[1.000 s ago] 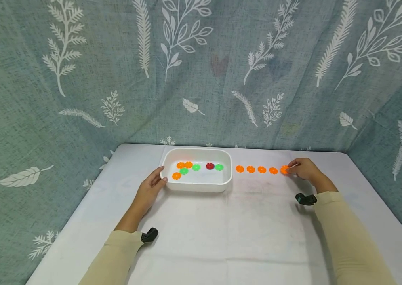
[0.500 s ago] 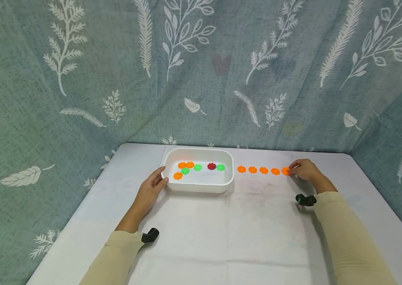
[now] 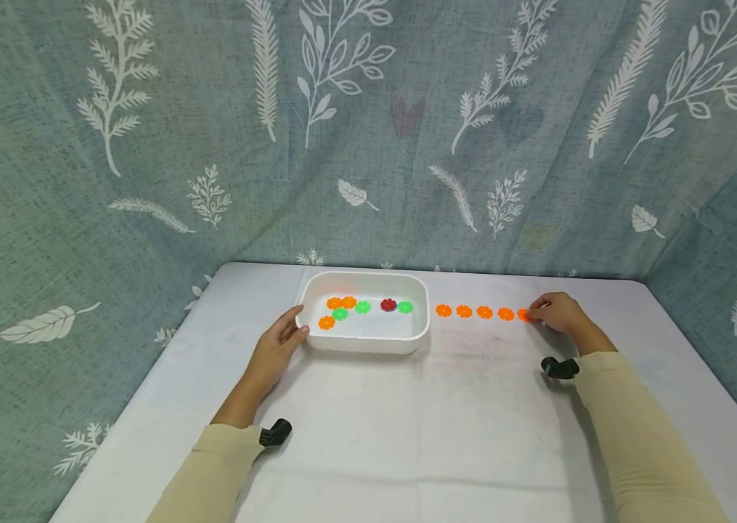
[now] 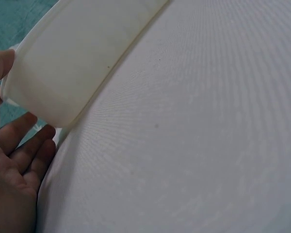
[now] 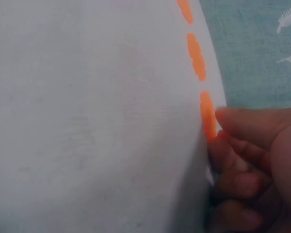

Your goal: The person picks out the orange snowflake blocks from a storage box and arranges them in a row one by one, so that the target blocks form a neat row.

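Observation:
In the head view my left hand (image 3: 274,347) grips the left end of a white plastic tray (image 3: 361,345), thumb at the near corner. The left wrist view shows the thumb on the tray's rim (image 4: 19,51) and other fingers spread beside its end wall. Inside the tray lie several orange, green and dark red flower-shaped discs (image 3: 388,305). My right hand (image 3: 560,311) pinches an orange flower-shaped disc (image 3: 524,314) at the right end of a row. Its fingertips cover part of that disc, which lies flat on the table in the right wrist view.
Several orange flower-shaped discs (image 3: 464,311) make a spaced row right of the tray. A white cloth (image 3: 407,421) covers the table. Behind it hangs a green-blue curtain (image 3: 355,232) with white leaf prints, close to the table's back edge.
The disc in my right fingers has come down level with the row, and the fingers cover more of it. The head view has shifted slightly. My left hand stays on the tray.

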`<state>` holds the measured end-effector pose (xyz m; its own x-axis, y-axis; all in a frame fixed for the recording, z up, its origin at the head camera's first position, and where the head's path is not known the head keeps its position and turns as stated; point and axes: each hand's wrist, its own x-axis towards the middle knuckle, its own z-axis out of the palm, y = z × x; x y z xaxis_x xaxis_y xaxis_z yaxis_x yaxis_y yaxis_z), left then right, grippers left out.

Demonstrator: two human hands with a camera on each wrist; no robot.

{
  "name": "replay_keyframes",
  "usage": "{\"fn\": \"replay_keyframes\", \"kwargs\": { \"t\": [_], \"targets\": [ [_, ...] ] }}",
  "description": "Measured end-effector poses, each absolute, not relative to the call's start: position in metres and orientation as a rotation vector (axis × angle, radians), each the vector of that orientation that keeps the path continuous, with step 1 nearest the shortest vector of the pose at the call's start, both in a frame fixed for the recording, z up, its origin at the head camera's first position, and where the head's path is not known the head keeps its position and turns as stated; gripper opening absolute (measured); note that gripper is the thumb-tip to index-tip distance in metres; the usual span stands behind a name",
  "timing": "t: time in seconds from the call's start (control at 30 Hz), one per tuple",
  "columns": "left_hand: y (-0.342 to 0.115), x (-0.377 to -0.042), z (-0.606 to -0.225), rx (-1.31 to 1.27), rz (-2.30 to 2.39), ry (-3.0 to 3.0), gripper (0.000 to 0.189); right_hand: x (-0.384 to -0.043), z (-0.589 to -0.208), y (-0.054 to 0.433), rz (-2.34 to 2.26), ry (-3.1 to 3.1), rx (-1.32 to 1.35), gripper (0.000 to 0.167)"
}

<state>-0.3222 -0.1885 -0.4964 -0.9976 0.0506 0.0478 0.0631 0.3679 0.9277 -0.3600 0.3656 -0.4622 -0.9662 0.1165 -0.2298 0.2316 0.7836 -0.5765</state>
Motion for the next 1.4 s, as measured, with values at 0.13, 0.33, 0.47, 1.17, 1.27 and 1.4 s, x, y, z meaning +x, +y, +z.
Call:
{"fn": "replay_keyframes", "kwargs": {
  "t": [0.13, 0.33, 0.47, 1.17, 1.27, 1.4],
  "targets": [
    [-0.189, -0.322, -0.496, -0.114, -1.764, -2.582, 0.053, -0.36, -0.461, 0.365, -0.924, 2.795, 0.26, 0.035],
    [-0.188, -0.321, -0.495, -0.111, -1.767, -2.583, 0.054, -0.36, -0.461, 0.364, -0.914, 2.797, 0.295, 0.032],
    [-0.188, -0.319, -0.495, -0.117, -1.772, -2.576, 0.054, -0.359, -0.462, 0.363, -0.907, 2.791, 0.349, 0.031],
    [-0.188, -0.319, -0.493, -0.121, -1.756, -2.583, 0.055, -0.362, -0.463, 0.354, -0.9, 2.772, 0.521, 0.03],
    [-0.188, -0.319, -0.494, -0.127, -1.76, -2.586, 0.055, -0.361, -0.464, 0.355, -0.899, 2.782, 0.527, 0.03],
    [-0.189, -0.319, -0.494, -0.127, -1.754, -2.594, 0.055, -0.361, -0.465, 0.357, -0.897, 2.791, 0.52, 0.029]
  ]
}}
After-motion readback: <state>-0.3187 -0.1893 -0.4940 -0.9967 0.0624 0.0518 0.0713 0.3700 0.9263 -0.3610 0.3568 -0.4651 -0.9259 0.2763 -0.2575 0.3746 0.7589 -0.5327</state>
